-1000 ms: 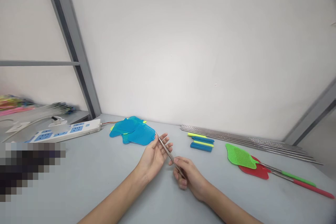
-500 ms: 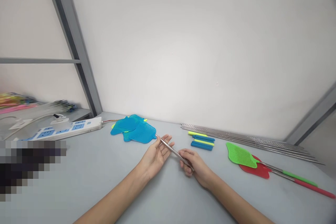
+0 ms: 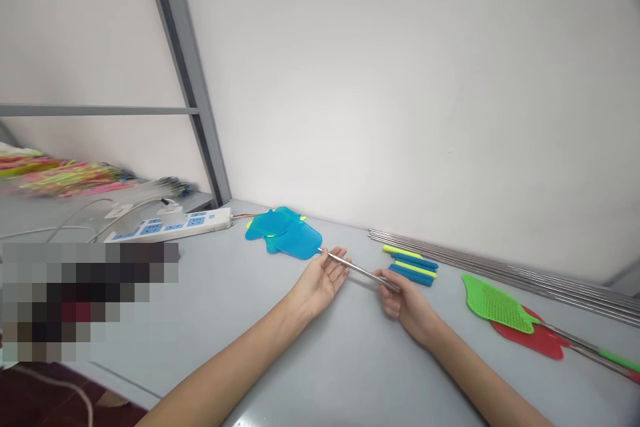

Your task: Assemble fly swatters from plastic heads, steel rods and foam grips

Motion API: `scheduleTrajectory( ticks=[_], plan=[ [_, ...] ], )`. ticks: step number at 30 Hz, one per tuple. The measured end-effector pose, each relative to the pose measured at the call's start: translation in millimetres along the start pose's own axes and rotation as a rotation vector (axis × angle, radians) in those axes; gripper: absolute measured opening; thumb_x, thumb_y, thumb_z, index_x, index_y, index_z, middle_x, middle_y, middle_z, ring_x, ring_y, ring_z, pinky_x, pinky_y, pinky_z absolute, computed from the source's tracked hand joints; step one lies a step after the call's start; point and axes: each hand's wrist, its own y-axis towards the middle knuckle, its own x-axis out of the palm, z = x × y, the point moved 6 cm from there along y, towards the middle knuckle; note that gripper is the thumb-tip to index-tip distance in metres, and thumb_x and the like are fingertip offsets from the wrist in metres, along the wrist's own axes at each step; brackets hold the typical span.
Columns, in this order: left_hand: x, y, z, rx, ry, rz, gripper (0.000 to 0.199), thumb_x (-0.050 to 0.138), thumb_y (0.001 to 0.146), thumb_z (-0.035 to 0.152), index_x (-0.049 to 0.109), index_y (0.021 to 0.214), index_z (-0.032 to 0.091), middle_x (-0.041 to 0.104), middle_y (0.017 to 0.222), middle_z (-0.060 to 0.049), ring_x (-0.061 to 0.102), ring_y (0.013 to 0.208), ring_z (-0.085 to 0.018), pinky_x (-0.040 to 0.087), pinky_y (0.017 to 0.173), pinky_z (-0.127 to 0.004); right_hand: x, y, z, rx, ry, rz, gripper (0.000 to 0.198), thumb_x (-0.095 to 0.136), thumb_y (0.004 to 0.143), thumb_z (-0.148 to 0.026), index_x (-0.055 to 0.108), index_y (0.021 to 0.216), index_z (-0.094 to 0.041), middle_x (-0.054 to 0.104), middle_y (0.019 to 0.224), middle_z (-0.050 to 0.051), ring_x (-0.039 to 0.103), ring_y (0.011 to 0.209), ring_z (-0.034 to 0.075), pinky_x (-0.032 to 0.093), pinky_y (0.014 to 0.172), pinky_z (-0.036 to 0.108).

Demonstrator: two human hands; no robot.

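A thin metal rod (image 3: 364, 271) slants between my two hands above the grey table. My left hand (image 3: 323, 283) is palm up, with its thumb pressing the rod near the far end and its other fingers loosely spread. Closed around the rod's near end is my right hand (image 3: 405, 300). The rod's tip points at the neck of a blue fly swatter head (image 3: 297, 239); whether they are joined I cannot tell. That head lies in a pile of blue and yellow heads behind my left hand. Several blue and yellow handle grips (image 3: 413, 265) lie beyond my right hand.
Several long metal rods (image 3: 480, 263) lie along the wall. At the right are a green fly swatter (image 3: 500, 307) and a red fly swatter (image 3: 543, 340). A white power strip (image 3: 217, 219) with cables stands at the left, near a blurred-out patch. Colourful items (image 3: 75, 177) lie farther left.
The view has turned left, so everything on the table appears farther right. The rod lies flatter in the picture. Both hands keep their hold on it.
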Motion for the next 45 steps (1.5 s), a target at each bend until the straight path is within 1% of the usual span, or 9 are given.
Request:
scheduleTrajectory(
  ticks=[3,6,11,16,23,27,31,38,45],
  plan=[
    [-4,1,-2,-0.016,0.016,0.041,0.018,0.047,0.076,0.029,0.054,0.086,0.016,0.056,0.102,-0.005,0.057,0.084,-0.013,0.046,0.071,-0.024,-5,2,-2,-0.035,0.078,0.024,0.019,0.051,0.070,-0.034,0.054,0.082,-0.019,0.037,0.055,-0.005,0.025,0.039,0.003,0.021,0.036,0.018],
    [-6,1,-6,-0.055,0.043,0.057,0.017,0.050,0.074,0.028,0.055,0.084,0.017,0.057,0.101,-0.004,0.058,0.081,-0.015,0.046,0.068,-0.024,-10,5,-4,-0.069,0.136,0.053,0.016,0.052,0.070,-0.030,0.055,0.081,-0.019,0.038,0.057,-0.004,0.027,0.041,0.004,0.027,0.037,0.019],
    [-8,2,-9,-0.082,0.066,0.047,0.016,0.053,0.072,0.028,0.055,0.083,0.017,0.058,0.100,-0.003,0.058,0.082,-0.017,0.045,0.067,-0.025,-14,6,-4,-0.107,0.174,0.084,0.016,0.052,0.070,-0.026,0.057,0.084,-0.019,0.041,0.060,-0.002,0.033,0.044,0.006,0.033,0.042,0.021],
    [-10,4,-9,-0.073,0.079,0.028,0.017,0.052,0.072,0.029,0.054,0.084,0.017,0.059,0.098,-0.005,0.059,0.079,-0.016,0.046,0.066,-0.025,-11,4,-4,-0.103,0.166,0.082,0.022,0.053,0.070,-0.026,0.058,0.090,-0.018,0.046,0.063,-0.001,0.039,0.049,0.008,0.038,0.048,0.022],
    [-10,3,-13,-0.100,0.121,0.000,0.019,0.054,0.071,0.030,0.056,0.084,0.017,0.059,0.097,-0.005,0.059,0.076,-0.015,0.047,0.065,-0.025,-4,2,-3,-0.089,0.164,0.037,0.025,0.053,0.071,-0.030,0.058,0.092,-0.017,0.054,0.076,0.003,0.048,0.064,0.010,0.040,0.055,0.022],
    [-13,4,-15,-0.120,0.140,0.000,0.021,0.056,0.068,0.030,0.058,0.084,0.016,0.058,0.099,-0.004,0.059,0.079,-0.016,0.047,0.064,-0.024,-4,3,-3,-0.085,0.169,0.027,0.025,0.051,0.072,-0.032,0.059,0.091,-0.018,0.056,0.078,0.004,0.050,0.069,0.011,0.040,0.061,0.023],
    [-12,3,-15,-0.125,0.164,-0.002,0.021,0.057,0.067,0.029,0.059,0.083,0.017,0.057,0.102,-0.003,0.058,0.080,-0.017,0.048,0.064,-0.024,-5,4,-3,-0.090,0.185,0.015,0.024,0.049,0.073,-0.032,0.059,0.090,-0.017,0.056,0.078,0.004,0.050,0.069,0.011,0.040,0.062,0.023],
    [-8,1,-11,-0.129,0.248,0.010,0.020,0.055,0.070,0.027,0.057,0.088,0.018,0.057,0.101,-0.002,0.058,0.080,-0.013,0.047,0.062,-0.020,-5,6,-4,-0.109,0.228,-0.003,0.025,0.049,0.073,-0.031,0.059,0.090,-0.015,0.057,0.077,0.005,0.051,0.068,0.011,0.039,0.063,0.023],
    [-9,2,-11,-0.131,0.283,0.062,0.020,0.053,0.071,0.025,0.057,0.089,0.017,0.058,0.098,-0.001,0.059,0.076,-0.012,0.048,0.059,-0.021,-4,7,-6,-0.113,0.258,-0.028,0.025,0.050,0.071,-0.031,0.060,0.088,-0.015,0.058,0.075,0.006,0.052,0.066,0.013,0.039,0.065,0.026]
  ],
)
